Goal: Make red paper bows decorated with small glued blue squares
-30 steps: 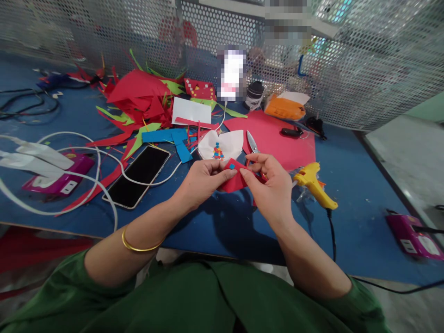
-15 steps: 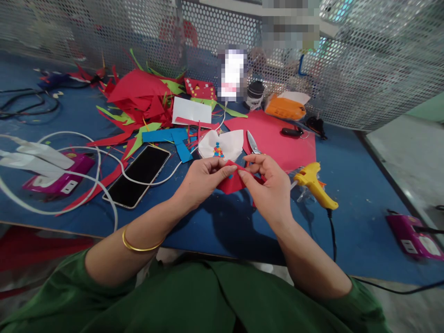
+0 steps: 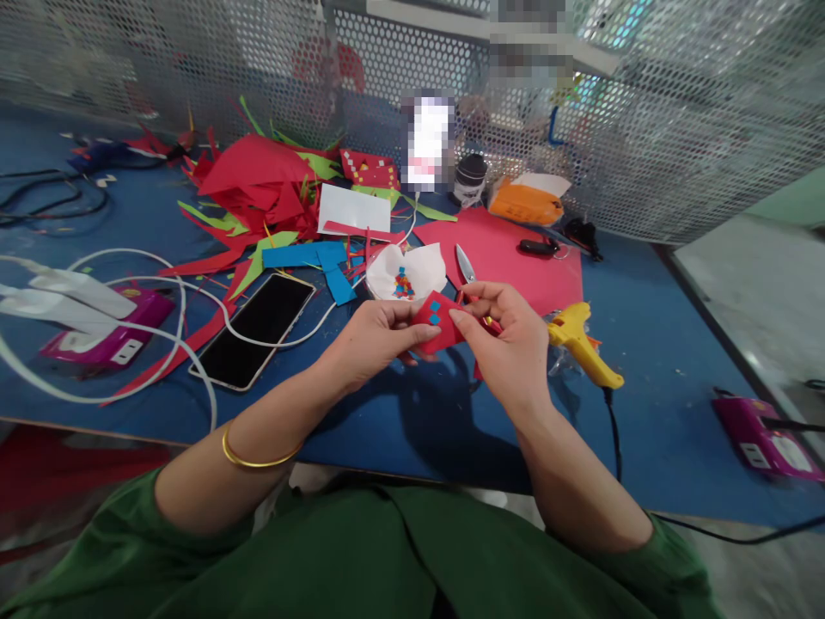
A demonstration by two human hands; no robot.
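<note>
A small red paper piece point(image 3: 448, 325) with two blue squares on its face is held up between my hands over the blue table. My left hand point(image 3: 380, 335) pinches its left side, thumb in front. On its right side, my right hand point(image 3: 499, 331) grips the paper between thumb and fingers. Just behind my hands lies a white paper-lined dish point(image 3: 422, 265) with small coloured bits point(image 3: 403, 284) in it. Scissors point(image 3: 465, 264) point away from me, their handles partly hidden by my right hand.
To the right are a yellow glue gun point(image 3: 585, 346) and a purple power block point(image 3: 766, 437). A black phone point(image 3: 256, 328) and white cables lie left. Red and green paper scraps point(image 3: 258, 176), a red sheet point(image 3: 547, 275) and an orange packet point(image 3: 525, 203) sit farther back.
The red paper has been tilted so its face with two blue squares shows. My right hand has shifted slightly right, and my left fingers now reach beneath the paper.
</note>
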